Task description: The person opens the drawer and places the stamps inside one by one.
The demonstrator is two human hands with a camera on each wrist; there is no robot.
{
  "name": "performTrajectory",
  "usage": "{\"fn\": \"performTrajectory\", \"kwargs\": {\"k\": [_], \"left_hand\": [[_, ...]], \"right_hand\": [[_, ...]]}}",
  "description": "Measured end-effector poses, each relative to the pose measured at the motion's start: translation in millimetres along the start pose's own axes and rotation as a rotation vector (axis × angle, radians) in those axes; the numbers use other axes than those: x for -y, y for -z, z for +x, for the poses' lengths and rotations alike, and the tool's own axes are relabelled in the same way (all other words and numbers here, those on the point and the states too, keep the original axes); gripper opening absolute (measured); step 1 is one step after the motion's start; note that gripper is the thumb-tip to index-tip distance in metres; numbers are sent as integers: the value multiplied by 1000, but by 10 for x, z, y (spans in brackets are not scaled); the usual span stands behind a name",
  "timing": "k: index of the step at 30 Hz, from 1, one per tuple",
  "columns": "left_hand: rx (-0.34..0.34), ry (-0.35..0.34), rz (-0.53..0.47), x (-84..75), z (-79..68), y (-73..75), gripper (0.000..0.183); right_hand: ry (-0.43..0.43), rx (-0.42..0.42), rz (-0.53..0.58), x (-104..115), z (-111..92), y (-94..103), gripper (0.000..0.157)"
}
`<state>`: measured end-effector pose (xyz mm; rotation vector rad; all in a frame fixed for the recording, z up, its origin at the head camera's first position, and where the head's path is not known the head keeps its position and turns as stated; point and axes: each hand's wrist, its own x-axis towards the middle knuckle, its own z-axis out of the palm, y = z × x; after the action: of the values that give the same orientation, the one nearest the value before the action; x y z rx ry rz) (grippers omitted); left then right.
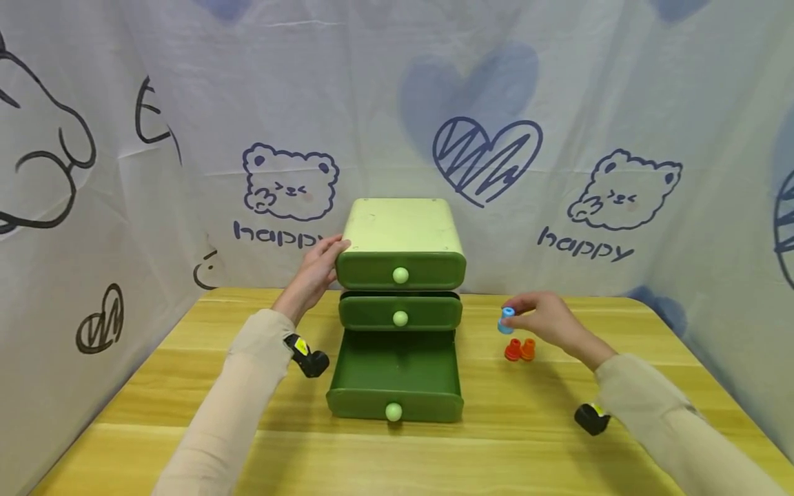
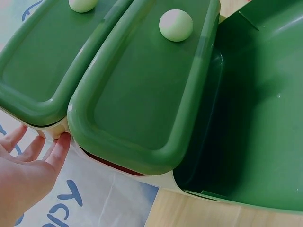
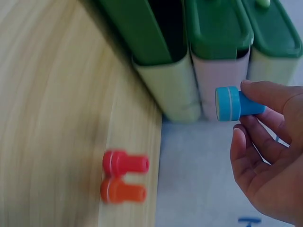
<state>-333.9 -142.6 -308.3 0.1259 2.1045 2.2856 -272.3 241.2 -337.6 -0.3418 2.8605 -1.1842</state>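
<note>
My right hand [image 1: 548, 320] pinches a small blue stamp [image 3: 228, 104] between thumb and fingers, above the table right of a mini drawer cabinet [image 1: 400, 224]. Below it, a red stamp [image 1: 513, 351] and an orange stamp [image 1: 528, 350] stand side by side on the table. My left hand [image 1: 316, 272] touches the cabinet's left side near the top drawer [image 1: 434, 270], fingers fairly straight. The bottom drawer [image 1: 428, 406] is pulled well out, and its visible inside holds nothing. The middle drawer [image 1: 366, 315] sits slightly out.
The wooden table [image 1: 434, 461] carries the cabinet and stamps. Behind and at both sides hangs a white printed cloth [image 1: 384, 103]. Each drawer front has a round pale knob, and the bottom one [image 1: 393, 412] juts toward me.
</note>
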Motion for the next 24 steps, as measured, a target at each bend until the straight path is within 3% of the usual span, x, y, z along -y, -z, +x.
{"fn": "performTrajectory", "kwargs": {"k": [11, 24], "left_hand": [[14, -8, -17, 22, 12, -3, 63], [0, -13, -14, 16, 8, 8, 62]], "right_hand": [[67, 114, 106, 346, 34, -214, 28], [91, 309, 142, 529, 153, -455, 28]]}}
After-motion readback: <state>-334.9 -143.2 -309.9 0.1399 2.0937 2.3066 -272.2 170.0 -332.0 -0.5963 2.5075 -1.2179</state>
